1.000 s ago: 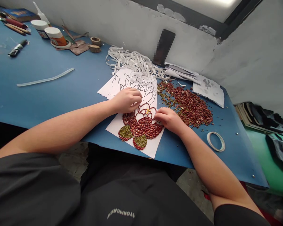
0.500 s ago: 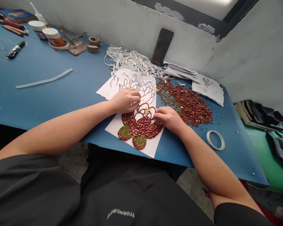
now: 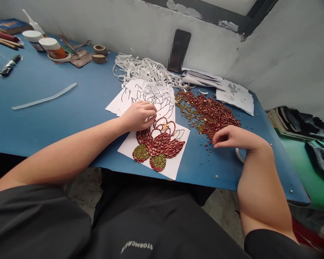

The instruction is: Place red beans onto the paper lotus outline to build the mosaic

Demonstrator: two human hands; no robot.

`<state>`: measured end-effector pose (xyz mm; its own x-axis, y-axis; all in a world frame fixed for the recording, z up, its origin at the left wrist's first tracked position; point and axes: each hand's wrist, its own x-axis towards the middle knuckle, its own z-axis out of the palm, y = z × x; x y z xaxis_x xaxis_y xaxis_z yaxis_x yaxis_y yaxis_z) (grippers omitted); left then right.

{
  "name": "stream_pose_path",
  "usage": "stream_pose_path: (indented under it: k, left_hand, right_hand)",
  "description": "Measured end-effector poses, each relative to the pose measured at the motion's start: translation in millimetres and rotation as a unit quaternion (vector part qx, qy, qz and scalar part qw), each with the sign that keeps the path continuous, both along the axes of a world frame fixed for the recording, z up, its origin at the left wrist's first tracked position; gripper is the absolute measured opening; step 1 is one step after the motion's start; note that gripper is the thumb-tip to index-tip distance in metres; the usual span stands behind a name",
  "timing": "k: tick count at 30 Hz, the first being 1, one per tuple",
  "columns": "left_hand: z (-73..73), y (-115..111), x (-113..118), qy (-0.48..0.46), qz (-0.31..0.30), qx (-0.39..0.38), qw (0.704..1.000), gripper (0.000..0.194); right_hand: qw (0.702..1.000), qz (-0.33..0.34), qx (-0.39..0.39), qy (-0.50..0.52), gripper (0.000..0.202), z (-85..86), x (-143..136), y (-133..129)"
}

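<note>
With my right fingers [image 3: 220, 145] narrowed near the bean pile [image 3: 218, 113] and left fingers [image 3: 150, 107] curled, contents indiscernible, I best pinch lightly, sparing the bean flower [image 3: 164, 144] between them.

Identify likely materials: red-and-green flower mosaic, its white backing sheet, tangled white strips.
Red-and-green flower mosaic: apparently dried beans or seeds, smooth, slightly glossy; separate rounded grains show.
White flat backing sheet: probably paper, matte; thin, with black drawn lines.
Tangled white narrow strips: paper or thin plastic, can't tell which; they curl and loop freely.
</note>
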<state>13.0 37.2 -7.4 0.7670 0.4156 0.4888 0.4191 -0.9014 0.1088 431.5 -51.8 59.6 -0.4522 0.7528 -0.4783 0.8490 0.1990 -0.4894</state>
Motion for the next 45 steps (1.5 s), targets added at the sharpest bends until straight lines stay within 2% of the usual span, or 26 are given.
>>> stream_pose_path:
  k: [3,12,22,26,30,33,38,45]
  left_hand:
    - [0.0,0,0,-0.002,0.001,-0.009,1.000,0.022]
    - [-0.4,0,0,0.002,0.005,0.003,1.000,0.023]
    - [-2.1,1,0,0.002,0.005,0.012,1.000,0.022]
    - [-2.3,1,0,0.007,0.006,0.010,1.000,0.022]
    - [-2.9,1,0,0.004,0.002,0.026,1.000,0.022]
    - [-3.4,1,0,0.006,0.001,0.036,0.999,0.023]
    - [-3.6,1,1,0.012,0.003,0.036,0.999,0.024]
    - [-4.2,1,1,0.006,0.001,0.035,0.999,0.023]
  right_hand:
    - [1.000,0.004,0.008,-0.018,0.024,-4.2,-7,0]
    - [0.999,0.039,0.026,0.011,0.019,-17.1,-21,2]
    - [0.987,0.094,0.116,0.054,0.012,-19.2,-35,1]
    - [0.965,0.088,0.214,0.121,0.014,-32.4,-56,3]
    - [0.919,0.094,0.339,0.181,0.015,-53.5,-87,6]
    - [0.887,0.116,0.405,0.190,0.017,-63.4,-105,9]
    - [0.864,0.150,0.446,0.181,0.019,-67.5,-114,15]
    - [0.866,0.155,0.437,0.185,0.018,-73.2,-117,18]
